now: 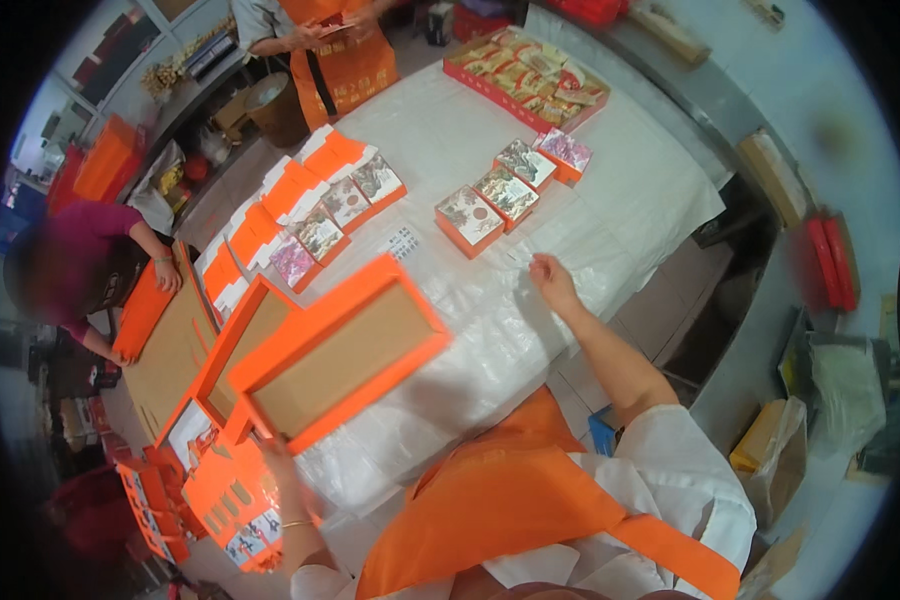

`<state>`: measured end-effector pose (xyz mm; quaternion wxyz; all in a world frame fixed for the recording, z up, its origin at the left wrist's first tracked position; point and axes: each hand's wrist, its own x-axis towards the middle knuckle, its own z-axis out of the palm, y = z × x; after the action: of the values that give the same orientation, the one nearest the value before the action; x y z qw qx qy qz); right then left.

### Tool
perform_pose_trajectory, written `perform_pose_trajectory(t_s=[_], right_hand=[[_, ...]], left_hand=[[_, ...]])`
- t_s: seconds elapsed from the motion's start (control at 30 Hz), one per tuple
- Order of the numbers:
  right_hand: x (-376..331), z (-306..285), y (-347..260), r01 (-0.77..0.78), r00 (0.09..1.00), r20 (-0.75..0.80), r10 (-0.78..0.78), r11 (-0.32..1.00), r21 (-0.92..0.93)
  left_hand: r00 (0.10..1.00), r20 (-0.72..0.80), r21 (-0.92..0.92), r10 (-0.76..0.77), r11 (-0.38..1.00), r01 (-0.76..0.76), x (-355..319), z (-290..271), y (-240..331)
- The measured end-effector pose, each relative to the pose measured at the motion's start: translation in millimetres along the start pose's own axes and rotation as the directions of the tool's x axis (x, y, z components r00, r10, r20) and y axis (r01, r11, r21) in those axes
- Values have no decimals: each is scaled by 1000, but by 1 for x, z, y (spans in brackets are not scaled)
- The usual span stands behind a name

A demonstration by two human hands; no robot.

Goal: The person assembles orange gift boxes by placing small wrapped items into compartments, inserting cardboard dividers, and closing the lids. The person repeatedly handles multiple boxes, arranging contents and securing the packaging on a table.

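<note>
My left hand [278, 458] grips the near corner of a large shallow orange box [340, 350] with a brown inside, which lies tilted over the table's left side. My right hand [553, 282] is stretched out over the white table cover [450, 130], fingers apart and holding nothing. It is just short of a diagonal row of small orange boxes with picture lids [470, 218]. Another such row [348, 203] lies beyond the large box, next to folded orange-and-white inserts [270, 200].
A long open orange box filled with packets [525, 75] sits at the table's far end. A person in an orange apron [330, 50] stands beyond the table. Another person in purple [80, 260] presses a flat orange box [140, 310] at left. More orange boxes [235, 500] are stacked by my left arm.
</note>
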<state>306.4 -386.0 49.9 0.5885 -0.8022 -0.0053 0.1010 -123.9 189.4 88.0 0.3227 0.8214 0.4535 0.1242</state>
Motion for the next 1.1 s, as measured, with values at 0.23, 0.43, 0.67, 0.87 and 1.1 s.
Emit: perform_pose_trajectory(t_s=[0.23,0.43,0.67,0.87,1.1], right_hand=[[109,-66,1,-485,862,-31,507,840,243],[154,-60,34,-540,822,53,567,746,390],[206,-112,53,-481,782,-98,616,696,534],[219,-128,5,-409,745,-178,643,650,641],[258,-129,19,-380,709,-89,699,486,787]], left_hand=[[950,312,-179,-33,979,92,-134,144,151],[926,363,-85,-108,985,148,-146,218,167],[837,523,158,-162,983,92,-131,260,176],[963,174,-77,207,978,-196,-87,269,285],[724,317,-267,612,790,-551,12,385,492]])
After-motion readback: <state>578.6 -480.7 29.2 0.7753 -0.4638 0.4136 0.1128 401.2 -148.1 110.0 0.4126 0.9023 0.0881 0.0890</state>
